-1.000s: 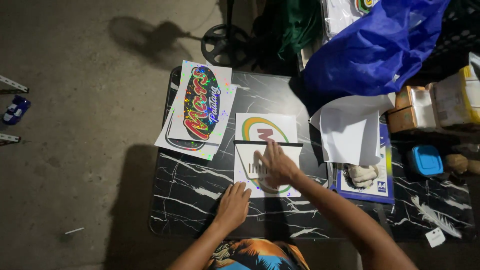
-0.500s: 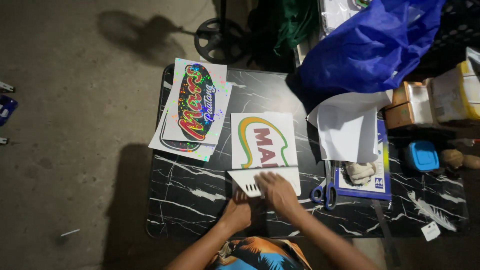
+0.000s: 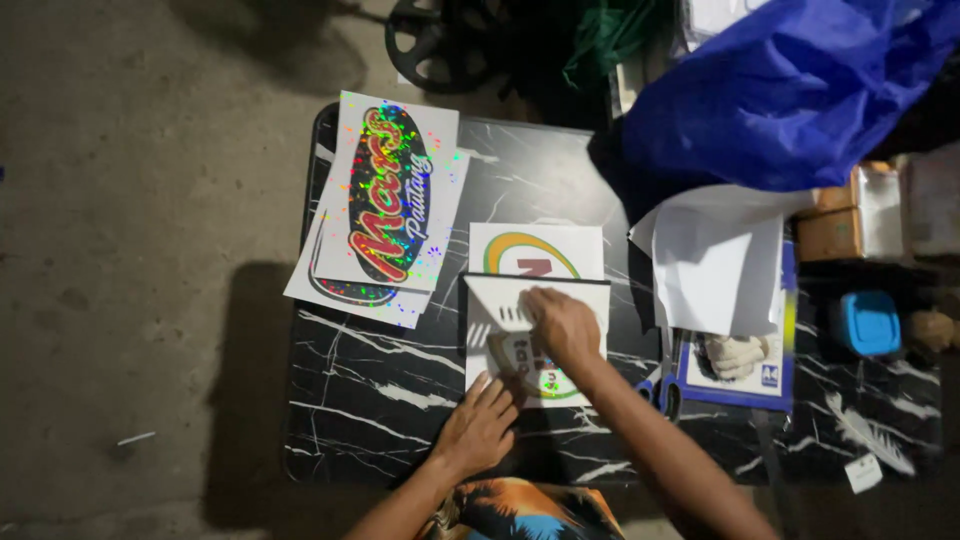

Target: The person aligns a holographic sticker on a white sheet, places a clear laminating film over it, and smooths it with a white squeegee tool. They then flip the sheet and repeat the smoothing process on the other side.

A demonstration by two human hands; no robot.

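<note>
Fingers of the right hand [image 3: 562,325] press flat on the white printed sticker sheet [image 3: 535,305] mid-desk, smoothing its folded flap, while the left hand [image 3: 478,428], fingers spread, pins its near edge to the black marble-patterned desk [image 3: 390,400].

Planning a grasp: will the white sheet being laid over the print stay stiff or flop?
Probably floppy: the white sheet already curls where the right hand presses it. Likely light and apt to slide on the glossy print, which may be why the left hand pins its lower edge.
</note>
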